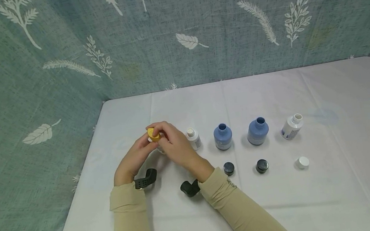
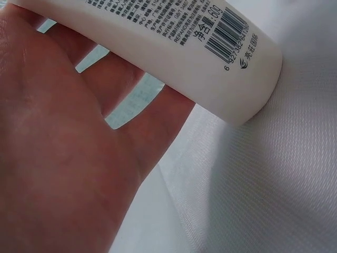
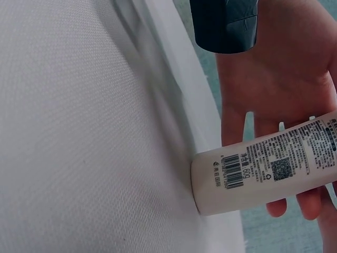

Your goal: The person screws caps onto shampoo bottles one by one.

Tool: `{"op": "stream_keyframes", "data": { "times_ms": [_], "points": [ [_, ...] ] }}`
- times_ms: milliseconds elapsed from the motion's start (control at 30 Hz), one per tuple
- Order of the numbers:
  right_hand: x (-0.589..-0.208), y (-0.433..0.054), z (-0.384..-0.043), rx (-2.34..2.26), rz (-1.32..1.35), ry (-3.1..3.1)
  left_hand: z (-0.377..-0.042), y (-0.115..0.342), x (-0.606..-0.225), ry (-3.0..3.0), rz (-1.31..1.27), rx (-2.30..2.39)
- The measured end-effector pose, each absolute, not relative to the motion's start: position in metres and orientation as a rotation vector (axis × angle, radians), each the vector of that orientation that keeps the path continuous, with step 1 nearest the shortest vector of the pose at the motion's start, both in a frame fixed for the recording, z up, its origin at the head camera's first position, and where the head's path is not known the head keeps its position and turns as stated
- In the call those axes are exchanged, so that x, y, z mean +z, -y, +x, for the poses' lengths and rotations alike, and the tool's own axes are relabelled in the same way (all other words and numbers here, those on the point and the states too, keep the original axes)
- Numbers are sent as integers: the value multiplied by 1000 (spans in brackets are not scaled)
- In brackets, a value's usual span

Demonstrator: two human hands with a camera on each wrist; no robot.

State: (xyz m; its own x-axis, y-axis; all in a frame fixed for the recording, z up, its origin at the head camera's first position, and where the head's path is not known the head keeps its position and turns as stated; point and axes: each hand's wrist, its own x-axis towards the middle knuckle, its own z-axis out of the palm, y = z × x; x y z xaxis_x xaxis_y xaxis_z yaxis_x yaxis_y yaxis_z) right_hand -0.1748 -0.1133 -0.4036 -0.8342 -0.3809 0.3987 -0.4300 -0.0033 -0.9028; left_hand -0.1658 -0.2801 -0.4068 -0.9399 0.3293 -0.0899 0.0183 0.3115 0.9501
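Note:
At the left of the table, my left hand holds a white bottle with printed text and a barcode. The bottle tilts, its base against the white cloth in the left wrist view. On its top sits a yellow cap, which my right hand grips with thumb and fingers. In the right wrist view the same bottle lies in front of the fingers; the cap is out of that frame. Most of the bottle is hidden behind the hands in the head view.
To the right stand a small white bottle, two blue bottles and another white bottle, all uncapped or with bare necks. Two black caps and a white cap lie nearer. A patterned curtain hangs behind.

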Motion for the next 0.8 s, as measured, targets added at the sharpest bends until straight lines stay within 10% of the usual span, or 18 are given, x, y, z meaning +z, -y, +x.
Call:
{"op": "stream_keyframes", "data": {
  "times_ms": [800],
  "points": [
    [-371, 100, -156, 2109, 934, 2135, -162, 273, -393, -2291, 346, 1691]
  ]
}}
